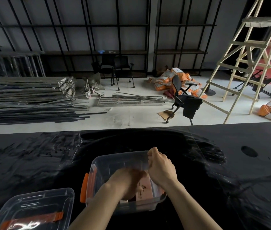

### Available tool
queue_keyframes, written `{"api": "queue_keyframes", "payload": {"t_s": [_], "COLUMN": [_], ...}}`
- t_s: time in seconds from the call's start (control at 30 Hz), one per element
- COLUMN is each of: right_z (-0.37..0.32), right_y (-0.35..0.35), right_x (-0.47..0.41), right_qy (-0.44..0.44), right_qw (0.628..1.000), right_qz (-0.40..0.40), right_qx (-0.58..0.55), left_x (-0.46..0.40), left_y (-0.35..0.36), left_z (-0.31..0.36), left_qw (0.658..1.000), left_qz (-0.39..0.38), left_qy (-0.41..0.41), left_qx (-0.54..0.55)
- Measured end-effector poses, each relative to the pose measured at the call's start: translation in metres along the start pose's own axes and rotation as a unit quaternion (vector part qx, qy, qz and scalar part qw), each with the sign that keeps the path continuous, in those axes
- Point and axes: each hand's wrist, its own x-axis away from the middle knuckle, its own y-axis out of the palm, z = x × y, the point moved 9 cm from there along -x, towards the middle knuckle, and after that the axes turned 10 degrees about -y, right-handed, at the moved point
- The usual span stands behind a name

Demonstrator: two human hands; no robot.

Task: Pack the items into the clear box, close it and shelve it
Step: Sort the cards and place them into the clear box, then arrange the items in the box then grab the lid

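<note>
A clear box point(105, 163) with an orange side latch point(84, 188) stands open on the black table, close to me. My left hand point(124, 183) reaches down inside it, blurred, pressing on a pinkish flat packet point(145, 186) lying in the box. My right hand point(160, 166) is closed on the box's right rim near its far corner. The clear lid point(36, 208), with an orange handle, lies flat on the table to the left of the box. I cannot tell whether the left fingers grip the packet.
The black table point(231, 163) stretches wide around the box. Beyond its far edge are black wall shelves point(98, 52), piled metal poles point(23, 97), office chairs point(181, 97), orange sacks point(168, 78) and a wooden ladder point(241, 63).
</note>
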Motion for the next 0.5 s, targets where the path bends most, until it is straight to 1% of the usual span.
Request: {"api": "queue_keyframes", "payload": {"t_s": [0.07, 0.2, 0.27, 0.37, 0.5], "right_z": [-0.024, -0.008, 0.002, 0.013, 0.031], "right_y": [0.007, 0.001, 0.0, -0.004, -0.009], "right_x": [0.003, 0.007, 0.01, 0.012, 0.014], "right_qy": [-0.022, -0.009, -0.001, 0.011, 0.032], "right_qw": [1.0, 1.0, 1.0, 0.999, 0.999], "right_qz": [-0.002, 0.009, 0.015, 0.016, 0.017], "right_qx": [0.007, 0.016, 0.021, 0.026, 0.029], "left_x": [0.023, 0.032, 0.04, 0.046, 0.051], "left_y": [-0.011, -0.01, -0.017, -0.028, -0.03], "left_z": [-0.033, -0.046, -0.046, -0.052, -0.051], "left_qw": [0.997, 0.996, 0.993, 0.986, 0.98], "left_qz": [0.065, 0.071, 0.103, 0.166, 0.196], "left_qy": [-0.024, -0.036, -0.035, -0.023, -0.03], "left_qx": [0.018, -0.033, -0.044, -0.009, -0.029]}}
